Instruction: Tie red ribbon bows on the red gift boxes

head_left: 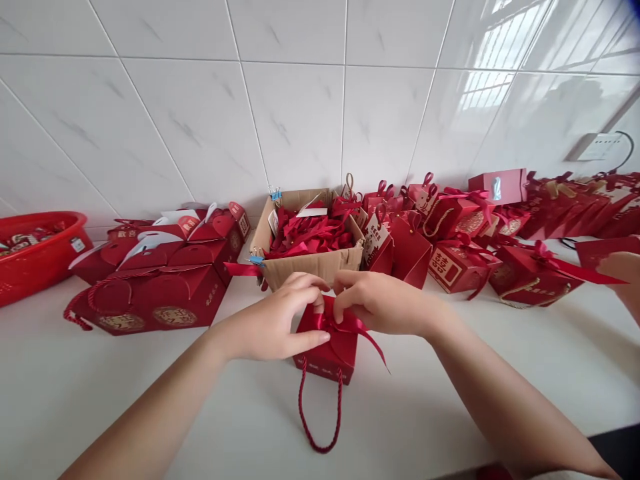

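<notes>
A small red gift box [327,360] with a twisted cord handle [320,448] lies on the white table, its cord loop toward me. My left hand [280,320] is over the box's left side, thumb along its top and curled fingers pinching the red ribbon. From the right, my right hand [380,300] bends its fingers round the ribbon knot at the top. One ribbon tail [375,347] trails off to the right of the box. The fingertips of both hands are close together.
Behind the box stands an open carton [315,270] of red ribbons. Larger red boxes [165,300] and a red basin [45,267] are at the left. Many red gift boxes [460,263] line the tiled wall at the right, where another person's hand [623,280] touches a ribbon.
</notes>
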A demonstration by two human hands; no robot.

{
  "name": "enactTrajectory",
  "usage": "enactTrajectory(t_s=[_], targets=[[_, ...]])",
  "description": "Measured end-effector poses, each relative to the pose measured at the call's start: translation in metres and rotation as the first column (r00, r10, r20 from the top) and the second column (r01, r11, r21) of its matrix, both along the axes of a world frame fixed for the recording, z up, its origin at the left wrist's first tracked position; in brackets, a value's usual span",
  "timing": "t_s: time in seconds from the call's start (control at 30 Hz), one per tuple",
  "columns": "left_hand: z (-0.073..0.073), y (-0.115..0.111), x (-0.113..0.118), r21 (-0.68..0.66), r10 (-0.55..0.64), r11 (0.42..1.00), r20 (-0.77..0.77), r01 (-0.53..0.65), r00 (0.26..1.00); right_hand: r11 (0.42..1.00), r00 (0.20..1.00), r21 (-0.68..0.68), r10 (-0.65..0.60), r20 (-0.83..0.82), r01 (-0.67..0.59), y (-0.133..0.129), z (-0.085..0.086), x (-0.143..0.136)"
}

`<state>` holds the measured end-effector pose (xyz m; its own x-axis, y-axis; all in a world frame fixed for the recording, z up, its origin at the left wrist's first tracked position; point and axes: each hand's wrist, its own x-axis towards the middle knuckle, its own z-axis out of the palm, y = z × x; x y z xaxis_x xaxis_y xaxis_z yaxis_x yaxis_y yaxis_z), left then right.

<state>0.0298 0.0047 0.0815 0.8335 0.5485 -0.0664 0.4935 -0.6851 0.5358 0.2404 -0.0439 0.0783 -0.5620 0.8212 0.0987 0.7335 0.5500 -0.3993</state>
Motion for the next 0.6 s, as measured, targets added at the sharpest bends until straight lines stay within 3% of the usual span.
enactTrajectory(t_s=[0.3, 0.6], targets=[[-0.0056, 0.0019, 0.0028, -0.003, 0.101, 0.995, 0.021, -0.101, 0.995, 1.0, 0.999, -0.023, -0.007, 0.038, 0.008, -0.0018, 0.0033, -0.0035], [-0.0071, 0.0035, 0.0011, 0.026, 0.04, 0.999, 0.008, -0.04, 0.999, 0.992, 0.975, 0.111, -0.075, 0.21, 0.052, -0.0034, 0.0068, -0.0067]])
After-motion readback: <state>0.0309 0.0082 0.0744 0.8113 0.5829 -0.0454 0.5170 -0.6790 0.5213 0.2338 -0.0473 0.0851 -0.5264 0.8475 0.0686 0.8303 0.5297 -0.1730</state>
